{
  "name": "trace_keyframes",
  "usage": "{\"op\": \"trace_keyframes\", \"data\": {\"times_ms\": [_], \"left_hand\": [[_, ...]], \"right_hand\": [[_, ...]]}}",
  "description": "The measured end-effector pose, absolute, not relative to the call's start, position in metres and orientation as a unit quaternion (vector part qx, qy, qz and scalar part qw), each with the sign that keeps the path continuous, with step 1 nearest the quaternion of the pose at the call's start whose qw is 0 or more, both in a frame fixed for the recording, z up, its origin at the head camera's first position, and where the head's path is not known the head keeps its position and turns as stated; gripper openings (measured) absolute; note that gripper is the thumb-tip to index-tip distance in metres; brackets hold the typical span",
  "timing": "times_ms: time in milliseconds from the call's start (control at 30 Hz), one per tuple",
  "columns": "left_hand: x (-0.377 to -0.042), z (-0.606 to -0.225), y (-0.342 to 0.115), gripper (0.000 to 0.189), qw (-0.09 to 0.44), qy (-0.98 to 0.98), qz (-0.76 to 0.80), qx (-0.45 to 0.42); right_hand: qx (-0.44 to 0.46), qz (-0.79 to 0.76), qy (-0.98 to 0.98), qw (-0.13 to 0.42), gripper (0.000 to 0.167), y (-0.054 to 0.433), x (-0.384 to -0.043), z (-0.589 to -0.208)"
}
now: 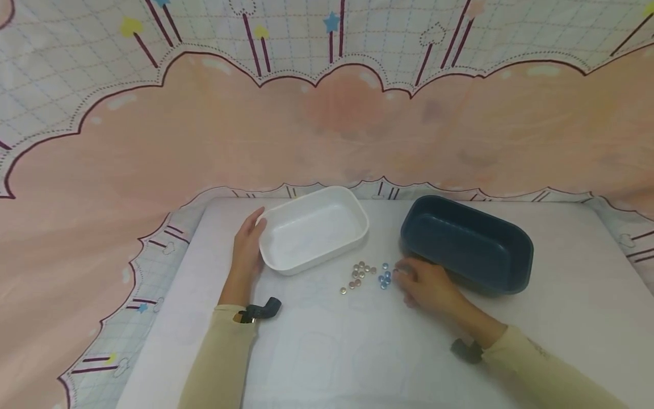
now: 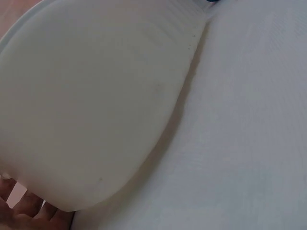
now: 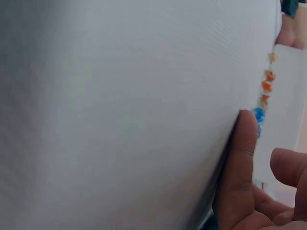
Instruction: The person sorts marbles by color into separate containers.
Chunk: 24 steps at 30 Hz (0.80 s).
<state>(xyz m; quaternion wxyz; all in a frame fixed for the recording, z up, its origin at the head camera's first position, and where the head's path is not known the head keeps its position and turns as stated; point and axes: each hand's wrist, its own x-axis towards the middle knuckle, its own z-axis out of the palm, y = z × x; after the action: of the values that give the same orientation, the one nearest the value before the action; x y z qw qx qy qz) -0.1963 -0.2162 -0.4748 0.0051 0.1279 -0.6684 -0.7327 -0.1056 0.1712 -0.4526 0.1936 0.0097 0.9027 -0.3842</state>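
In the head view my left hand (image 1: 248, 241) holds the left end of a white rectangular dish (image 1: 315, 266), thumb at the rim and fingers along the outside. The left wrist view shows the dish's outer wall (image 2: 91, 96) with some fingertips (image 2: 29, 203) at its lower corner. My right hand (image 1: 428, 286) is low over the cloth beside a small cluster of blue glass beads (image 1: 384, 278). Its thumb (image 3: 288, 165) and forefinger (image 3: 243, 148) are apart, with nothing seen between them. Several amber-clear glass beads (image 1: 361, 270) lie scattered left of the blue ones.
A dark blue rectangular dish (image 1: 467, 233) stands behind and right of my right hand. White cloth (image 1: 327, 346) covers the table. A peach patterned curtain (image 1: 306, 136) hangs behind the table's far edge.
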Motion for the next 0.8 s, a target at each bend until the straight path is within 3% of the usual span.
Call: {"op": "trace_keyframes", "data": {"times_ms": [433, 800], "left_hand": [[-0.1958, -0.4807, -0.2190, 0.049, 0.005, -0.657, -0.745, 0.115], [-0.1959, -0.4808, -0.2183, 0.050, 0.003, -0.657, -0.747, 0.102]], "right_hand": [[0.024, -0.386, 0.906, 0.176, 0.027, 0.1659, -0.1064, -0.4578], [0.046, -0.404, 0.896, 0.177, 0.029, 0.1664, -0.1067, -0.4612]]}}
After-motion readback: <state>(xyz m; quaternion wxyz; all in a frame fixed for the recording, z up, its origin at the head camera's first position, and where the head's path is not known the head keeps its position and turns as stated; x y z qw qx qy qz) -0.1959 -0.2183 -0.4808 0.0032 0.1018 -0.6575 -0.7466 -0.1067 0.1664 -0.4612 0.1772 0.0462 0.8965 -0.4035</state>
